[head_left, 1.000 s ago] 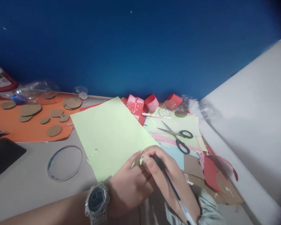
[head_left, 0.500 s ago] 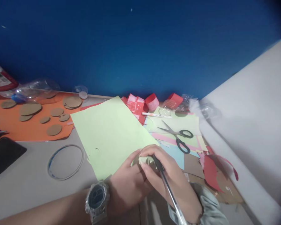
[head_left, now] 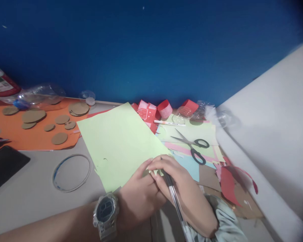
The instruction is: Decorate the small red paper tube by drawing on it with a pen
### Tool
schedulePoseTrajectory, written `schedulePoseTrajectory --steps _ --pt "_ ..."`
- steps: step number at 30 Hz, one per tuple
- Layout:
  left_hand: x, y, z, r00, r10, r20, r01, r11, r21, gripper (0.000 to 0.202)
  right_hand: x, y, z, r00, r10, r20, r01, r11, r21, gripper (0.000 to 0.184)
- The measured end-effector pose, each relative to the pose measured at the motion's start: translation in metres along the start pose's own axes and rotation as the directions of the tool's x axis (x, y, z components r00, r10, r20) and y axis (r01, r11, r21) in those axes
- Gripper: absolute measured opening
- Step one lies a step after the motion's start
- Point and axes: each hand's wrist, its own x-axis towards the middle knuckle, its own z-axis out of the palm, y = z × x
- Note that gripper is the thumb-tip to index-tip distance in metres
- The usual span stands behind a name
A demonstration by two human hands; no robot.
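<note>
My left hand (head_left: 142, 195), with a watch (head_left: 106, 209) on its wrist, is closed around a small torn or folded piece of light green paper (head_left: 157, 172). My right hand (head_left: 176, 183) presses against it, thumb and fingers pinching the same piece. A black-and-clear pen (head_left: 174, 195) is held in my right hand and slants down towards my body. Both hands cover most of the small piece, so its shape is hidden. Just beyond them lies a large light green sheet (head_left: 118, 144), its lower corner beside my left hand.
Open scissors (head_left: 192, 143) lie on paper sheets to the right, with a white marker (head_left: 169, 123) behind. Cardboard discs (head_left: 34, 116) rest on orange paper (head_left: 5, 136) at left, near a phone (head_left: 8, 168), a ring (head_left: 72, 173) and a plastic bottle (head_left: 41, 95). Red paper scraps (head_left: 228, 186) lie right.
My right fingers have closed further over the small green piece, so less of it shows. The pen has tilted slightly and its tip end now shows above the fingers.
</note>
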Motion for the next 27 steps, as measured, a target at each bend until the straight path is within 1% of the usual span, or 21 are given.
schedulePoseTrajectory --steps 5,12,16,19,21,22,24,25,26,27 --pt "-0.001 0.000 0.001 0.999 -0.017 0.028 0.017 1.000 -0.001 0.028 -0.001 0.001 0.000 1.000 0.005 0.026 -0.004 1.000 -0.020 0.016" --pt "-0.001 -0.003 -0.001 1.000 0.005 -0.022 -0.005 0.999 -0.031 0.029 -0.002 -0.001 0.000 1.000 -0.022 0.008 0.022 0.999 -0.036 0.017" --pt "-0.001 -0.002 -0.001 1.000 -0.001 -0.020 0.000 0.999 -0.037 0.027 -0.002 -0.002 0.001 0.999 -0.033 0.017 0.034 0.999 -0.034 0.016" --pt "-0.002 0.001 0.003 0.998 -0.059 0.001 0.059 0.998 -0.023 0.028 -0.001 -0.004 0.000 0.998 -0.068 0.017 0.068 0.997 -0.022 0.016" --pt "-0.003 0.003 0.006 0.989 -0.147 -0.022 0.146 0.989 -0.012 0.029 0.000 -0.005 -0.001 0.994 -0.110 0.012 0.110 0.994 -0.003 0.016" --pt "-0.004 0.003 0.008 0.993 -0.111 -0.035 0.111 0.994 -0.004 0.029 0.000 -0.004 -0.002 0.991 -0.133 0.010 0.133 0.991 0.010 0.016" --pt "-0.005 0.001 0.008 0.994 -0.104 -0.023 0.103 0.994 -0.024 0.027 -0.002 -0.002 -0.003 0.983 -0.179 -0.026 0.180 0.983 0.045 0.016" --pt "-0.005 -0.001 0.007 0.997 -0.076 -0.031 0.075 0.996 -0.046 0.024 -0.003 0.000 -0.003 0.977 -0.200 -0.073 0.205 0.976 0.067 0.016" --pt "-0.005 -0.003 0.006 0.997 -0.059 -0.044 0.056 0.996 -0.071 0.022 -0.004 0.003 -0.003 0.968 -0.209 -0.139 0.224 0.970 0.097 0.016" --pt "-0.005 -0.005 0.004 0.997 -0.045 -0.060 0.038 0.994 -0.101 0.020 -0.005 0.007 -0.001 0.952 -0.201 -0.232 0.235 0.963 0.129 0.017"
